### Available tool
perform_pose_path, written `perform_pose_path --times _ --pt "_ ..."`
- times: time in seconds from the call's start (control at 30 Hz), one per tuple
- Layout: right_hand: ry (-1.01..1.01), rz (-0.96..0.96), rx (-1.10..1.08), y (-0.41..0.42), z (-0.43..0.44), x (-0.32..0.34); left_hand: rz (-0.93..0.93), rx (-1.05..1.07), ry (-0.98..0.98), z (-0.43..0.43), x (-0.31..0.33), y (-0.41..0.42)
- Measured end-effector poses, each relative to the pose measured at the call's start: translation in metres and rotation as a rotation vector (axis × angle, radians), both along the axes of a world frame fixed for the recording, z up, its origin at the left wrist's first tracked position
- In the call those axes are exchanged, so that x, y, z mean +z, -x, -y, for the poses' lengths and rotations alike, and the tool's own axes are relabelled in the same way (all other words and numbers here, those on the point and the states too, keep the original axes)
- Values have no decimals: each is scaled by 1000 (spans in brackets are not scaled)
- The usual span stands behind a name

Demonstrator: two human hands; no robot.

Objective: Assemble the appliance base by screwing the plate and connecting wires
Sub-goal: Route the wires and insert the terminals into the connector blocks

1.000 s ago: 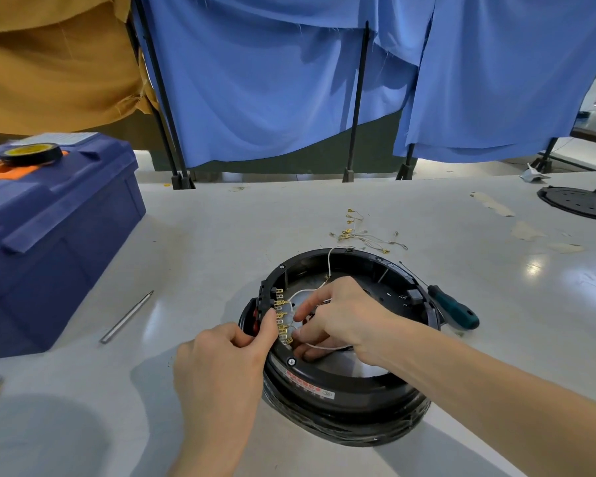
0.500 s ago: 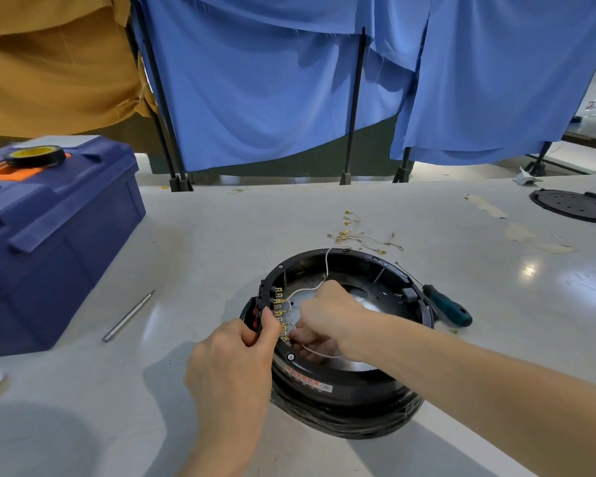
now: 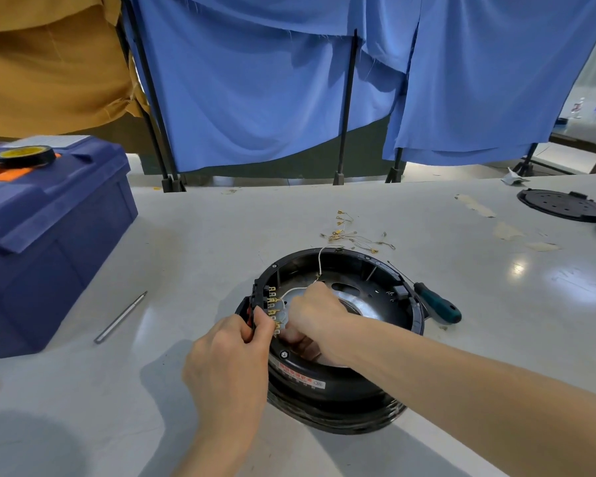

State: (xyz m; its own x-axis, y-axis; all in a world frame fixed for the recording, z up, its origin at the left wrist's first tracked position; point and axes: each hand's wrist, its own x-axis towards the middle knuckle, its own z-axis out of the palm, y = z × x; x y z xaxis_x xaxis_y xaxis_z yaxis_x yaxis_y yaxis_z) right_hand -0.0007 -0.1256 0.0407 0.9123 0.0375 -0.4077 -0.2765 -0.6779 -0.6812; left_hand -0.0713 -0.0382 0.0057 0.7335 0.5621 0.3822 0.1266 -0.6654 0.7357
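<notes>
Appliance base [image 3: 341, 390]: black and round, open side up, on the bench [image 3: 203, 242] in the lower centre of the frame, under both hands.
Terminal block [image 3: 267, 301]: a row of brass tabs on the left inner rim of the base.
Left hand [image 3: 227, 366]: at the left rim of the base, thumb and fingers pinching the lower end of the terminal block.
Right hand [image 3: 317, 318]: reaching inside the base just right of the tabs, fingers curled and pinching a white wire [image 3: 320, 263].
White wire: runs up from the right hand and over the far rim of the base.
Screwdriver [image 3: 437, 306]: green handle, on the bench against the right side of the base.
Loose brass terminals [image 3: 351, 235]: scattered just above the base.
Toolbox [image 3: 49, 242]: blue, at the left edge, with a tape roll [image 3: 23, 156] on its lid.
Metal rod [image 3: 119, 318]: between the toolbox and the base.
Black plate [image 3: 561, 204]: at the upper right, well apart from the hands.
</notes>
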Motion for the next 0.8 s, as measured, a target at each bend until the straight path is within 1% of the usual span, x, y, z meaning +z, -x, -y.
perform_pose_path --times 0.13,0.2,0.23,0.3,0.33,0.4,0.63,0.8 --pt "6 -37 105 -4 -3 4 -12 -10 12 0 0 0" --pt "-69 -90 119 -6 5 4 -5 -13 4 0 0 0" --pt "-138 -147 104 -2 11 8 -6 -15 2 -1 0 1" --pt "-245 -232 154 -2 24 15 11 -20 6 -4 -1 2" --pt "-277 -270 197 -3 29 17 24 -21 10 -5 -2 2" --pt "-276 -304 237 -3 36 25 48 -24 18 -7 -4 1" --pt "-208 -196 178 -1 27 18 57 -40 40 -5 -6 -1" --pt "-207 -80 21 2 10 7 61 -44 16 -3 -5 -2"
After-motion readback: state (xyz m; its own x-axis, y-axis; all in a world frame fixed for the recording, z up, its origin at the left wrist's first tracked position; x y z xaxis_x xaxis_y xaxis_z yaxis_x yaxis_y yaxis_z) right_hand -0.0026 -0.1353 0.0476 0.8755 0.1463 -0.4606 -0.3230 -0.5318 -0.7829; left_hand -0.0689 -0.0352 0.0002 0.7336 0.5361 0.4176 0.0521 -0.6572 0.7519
